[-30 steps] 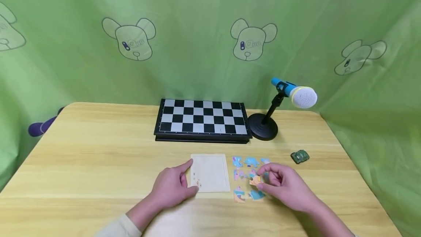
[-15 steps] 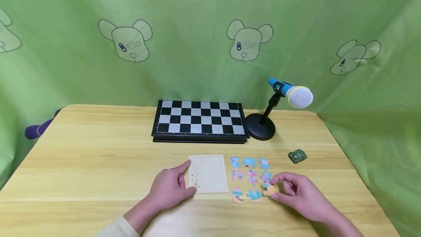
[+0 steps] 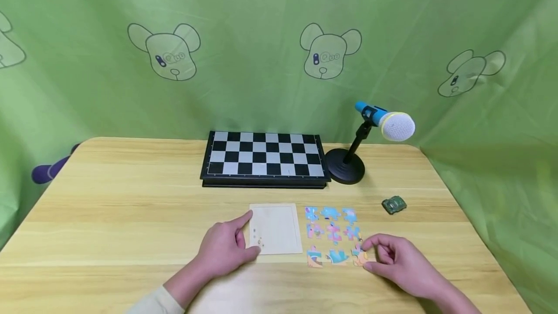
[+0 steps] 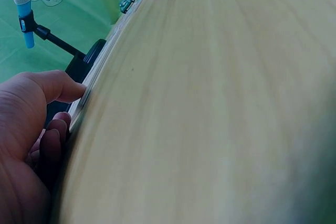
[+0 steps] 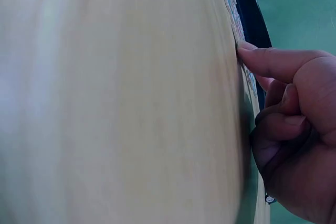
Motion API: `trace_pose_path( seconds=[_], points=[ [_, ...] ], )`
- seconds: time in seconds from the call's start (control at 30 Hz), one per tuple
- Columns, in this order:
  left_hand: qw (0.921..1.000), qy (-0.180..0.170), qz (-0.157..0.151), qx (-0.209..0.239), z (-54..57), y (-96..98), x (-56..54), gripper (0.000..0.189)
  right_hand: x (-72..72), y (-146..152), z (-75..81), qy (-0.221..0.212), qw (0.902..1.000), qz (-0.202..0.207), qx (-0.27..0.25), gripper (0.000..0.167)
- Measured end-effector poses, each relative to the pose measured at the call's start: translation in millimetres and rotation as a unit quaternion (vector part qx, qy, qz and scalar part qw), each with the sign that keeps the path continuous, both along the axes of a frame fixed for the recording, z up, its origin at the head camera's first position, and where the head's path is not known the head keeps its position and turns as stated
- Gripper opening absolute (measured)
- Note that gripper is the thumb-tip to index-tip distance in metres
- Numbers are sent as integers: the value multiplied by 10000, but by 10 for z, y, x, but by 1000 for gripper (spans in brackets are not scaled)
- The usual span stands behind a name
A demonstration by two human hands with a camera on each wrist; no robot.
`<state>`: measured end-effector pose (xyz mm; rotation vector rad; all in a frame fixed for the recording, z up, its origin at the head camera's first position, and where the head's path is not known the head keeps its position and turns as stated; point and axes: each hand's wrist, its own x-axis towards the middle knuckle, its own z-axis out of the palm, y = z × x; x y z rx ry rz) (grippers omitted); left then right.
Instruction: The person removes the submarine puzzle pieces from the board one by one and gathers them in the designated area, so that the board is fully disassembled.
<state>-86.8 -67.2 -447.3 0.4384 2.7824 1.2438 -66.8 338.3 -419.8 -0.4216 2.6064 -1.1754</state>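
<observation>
A pale, shallow puzzle tray (image 3: 276,229) with a few small marks at its lower left lies in the table's middle. My left hand (image 3: 226,248) touches its left side, index finger at the upper edge and thumb at the lower corner. To the right, jigsaw pieces (image 3: 333,231) in blue, pink and orange lie apart in rows. My right hand (image 3: 403,265) pinches the lower-right jigsaw piece (image 3: 359,256) by its right side between thumb and index finger, at table level. In the right wrist view its thumb (image 5: 283,61) is at the tabletop, with other fingers curled.
Behind the tray sits a black-and-white folding chessboard (image 3: 266,155). Right of it stands a blue microphone (image 3: 385,119) on a black round-based stand (image 3: 346,166). A small green toy car (image 3: 394,205) lies near the right edge. Green curtain (image 3: 261,76) hangs behind the wooden table (image 3: 131,197).
My right hand has carried its jigsaw piece from over the middle of the rows rightward and down to the lower-right spot. The left hand stays at the tray; the view shifts slightly.
</observation>
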Motion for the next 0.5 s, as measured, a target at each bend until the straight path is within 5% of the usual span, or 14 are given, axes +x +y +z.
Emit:
trace_pose_path(
  seconds=[0.5],
  points=[
    [9996, -209, -80, 192, 43, -32, -11, 77, -11, -24, -14, -56, 9998, -152, -88, 33]
  ],
)
